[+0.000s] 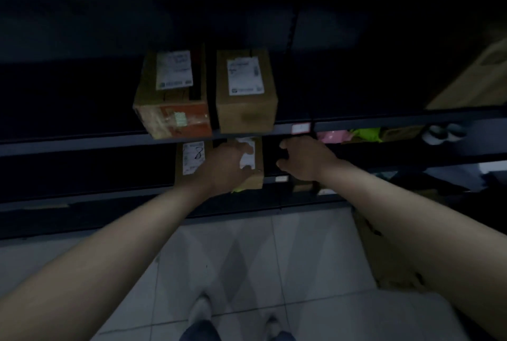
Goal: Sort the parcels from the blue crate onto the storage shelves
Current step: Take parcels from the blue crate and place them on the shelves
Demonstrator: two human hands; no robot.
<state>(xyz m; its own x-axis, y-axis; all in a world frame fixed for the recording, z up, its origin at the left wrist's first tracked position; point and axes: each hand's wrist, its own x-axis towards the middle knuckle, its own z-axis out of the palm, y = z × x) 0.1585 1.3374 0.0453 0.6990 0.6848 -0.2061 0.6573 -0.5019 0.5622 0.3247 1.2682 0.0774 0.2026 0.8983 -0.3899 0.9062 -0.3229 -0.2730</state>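
Two labelled boxes (245,93) already sit on the middle shelf (82,145), the left hand (227,167) grasps a parcel (255,180) on the lower shelf (109,197), the right hand (304,159) hovers beside it, fingers loosely curled round nothing, and with the blue crate out of sight, what remains is unclear.

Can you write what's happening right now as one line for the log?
step: shelving parcel | left hand grips small box on lower shelf | right hand beside it, holds nothing | above: orange-taped box, plain box
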